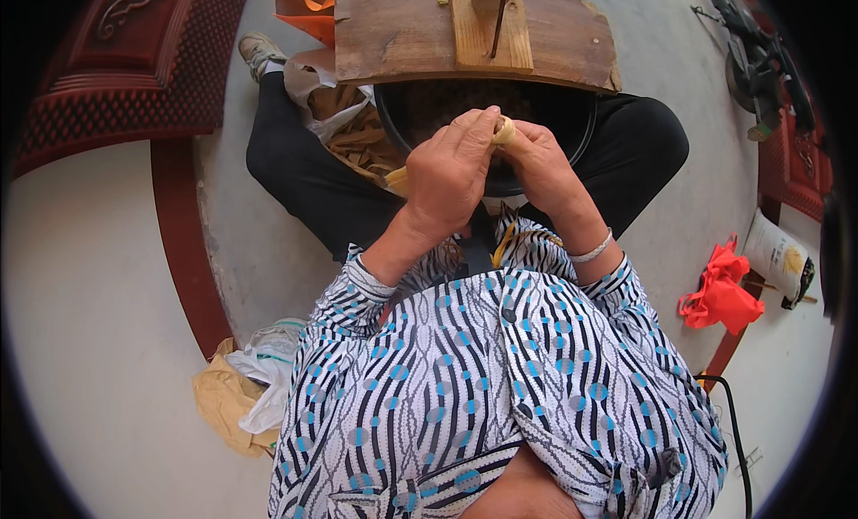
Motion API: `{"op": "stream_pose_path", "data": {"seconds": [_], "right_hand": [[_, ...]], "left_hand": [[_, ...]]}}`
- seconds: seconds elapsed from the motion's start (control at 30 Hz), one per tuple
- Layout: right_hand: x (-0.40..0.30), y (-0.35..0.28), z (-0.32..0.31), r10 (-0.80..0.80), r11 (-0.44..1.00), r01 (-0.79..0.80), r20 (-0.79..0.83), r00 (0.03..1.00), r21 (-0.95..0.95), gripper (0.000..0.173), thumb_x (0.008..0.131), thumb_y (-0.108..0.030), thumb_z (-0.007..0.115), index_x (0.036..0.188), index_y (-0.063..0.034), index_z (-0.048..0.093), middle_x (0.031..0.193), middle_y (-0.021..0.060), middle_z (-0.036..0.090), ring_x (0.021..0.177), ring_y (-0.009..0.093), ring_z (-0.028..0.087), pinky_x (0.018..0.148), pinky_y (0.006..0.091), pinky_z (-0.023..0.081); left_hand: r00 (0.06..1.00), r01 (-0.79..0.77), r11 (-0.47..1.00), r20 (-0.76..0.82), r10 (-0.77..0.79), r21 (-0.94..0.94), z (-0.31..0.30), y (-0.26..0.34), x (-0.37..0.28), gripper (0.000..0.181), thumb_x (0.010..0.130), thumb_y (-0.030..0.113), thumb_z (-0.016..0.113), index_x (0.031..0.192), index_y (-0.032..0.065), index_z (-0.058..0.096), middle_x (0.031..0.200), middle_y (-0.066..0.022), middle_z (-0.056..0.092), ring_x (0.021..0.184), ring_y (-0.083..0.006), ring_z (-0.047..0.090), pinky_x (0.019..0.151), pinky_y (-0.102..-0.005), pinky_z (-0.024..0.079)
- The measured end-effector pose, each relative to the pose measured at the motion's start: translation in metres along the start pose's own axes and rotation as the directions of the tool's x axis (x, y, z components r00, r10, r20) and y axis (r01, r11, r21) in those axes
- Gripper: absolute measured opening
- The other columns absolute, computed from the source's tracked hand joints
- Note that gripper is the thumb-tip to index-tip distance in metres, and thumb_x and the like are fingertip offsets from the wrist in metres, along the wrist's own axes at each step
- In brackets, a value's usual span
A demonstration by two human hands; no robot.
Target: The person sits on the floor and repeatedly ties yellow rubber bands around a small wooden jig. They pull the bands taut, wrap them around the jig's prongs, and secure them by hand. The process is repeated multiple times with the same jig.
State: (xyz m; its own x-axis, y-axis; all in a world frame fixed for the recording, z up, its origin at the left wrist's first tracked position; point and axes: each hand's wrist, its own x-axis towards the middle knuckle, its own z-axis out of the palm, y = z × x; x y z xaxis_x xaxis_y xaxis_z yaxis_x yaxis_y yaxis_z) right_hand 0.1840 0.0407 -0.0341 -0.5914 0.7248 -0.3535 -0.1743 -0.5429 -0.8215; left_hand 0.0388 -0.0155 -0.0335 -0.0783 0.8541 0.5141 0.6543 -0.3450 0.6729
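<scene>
My left hand and my right hand meet over a black tub between my legs. Pinched at their fingertips is a small coil of pale yellow strip; whether it wraps a finger or another thing, I cannot tell. A flat yellow strip end sticks out to the left from beneath my left hand. Dark material fills part of the tub, too shadowed to name. Across its far side lies a wooden board carrying a lighter wood block with a thin metal rod.
A plastic bag of brown strips stands left of the tub, an orange bag beyond it. Crumpled bags lie at lower left. On the right are a red bag, a white sack and a black wheeled object.
</scene>
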Motion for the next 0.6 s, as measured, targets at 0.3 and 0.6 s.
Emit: {"op": "stream_pose_path", "data": {"seconds": [0.3, 0.6], "right_hand": [[-0.005, -0.001, -0.005, -0.073, 0.991, 0.075, 0.019, 0.997, -0.108, 0.017, 0.092, -0.006, 0.056, 0.099, 0.003, 0.068, 0.117, 0.0096, 0.062, 0.105, 0.019, 0.06, 0.092, 0.0298, 0.047], [-0.007, -0.009, 0.017, -0.592, 0.697, 0.459, -0.081, 0.802, -0.551, 0.01, 0.086, 0.0, 0.063, 0.092, 0.0046, 0.07, 0.12, 0.008, 0.059, 0.102, 0.018, 0.058, 0.087, 0.027, 0.047]], "left_hand": [[0.971, 0.218, 0.959, 0.139, -0.195, -0.179, -0.007, 0.016, 0.011, 0.027, 0.089, 0.013, 0.063, 0.113, 0.0007, 0.059, 0.104, -0.0163, 0.064, 0.088, -0.0342, 0.065, 0.076, -0.0358, 0.053], [0.719, 0.663, 0.435, 0.355, -0.598, -0.609, -0.001, 0.016, 0.013, 0.024, 0.101, 0.02, 0.048, 0.105, 0.0001, 0.062, 0.071, 0.0026, 0.055, 0.059, -0.0011, 0.046, 0.05, -0.0175, 0.035]]}}
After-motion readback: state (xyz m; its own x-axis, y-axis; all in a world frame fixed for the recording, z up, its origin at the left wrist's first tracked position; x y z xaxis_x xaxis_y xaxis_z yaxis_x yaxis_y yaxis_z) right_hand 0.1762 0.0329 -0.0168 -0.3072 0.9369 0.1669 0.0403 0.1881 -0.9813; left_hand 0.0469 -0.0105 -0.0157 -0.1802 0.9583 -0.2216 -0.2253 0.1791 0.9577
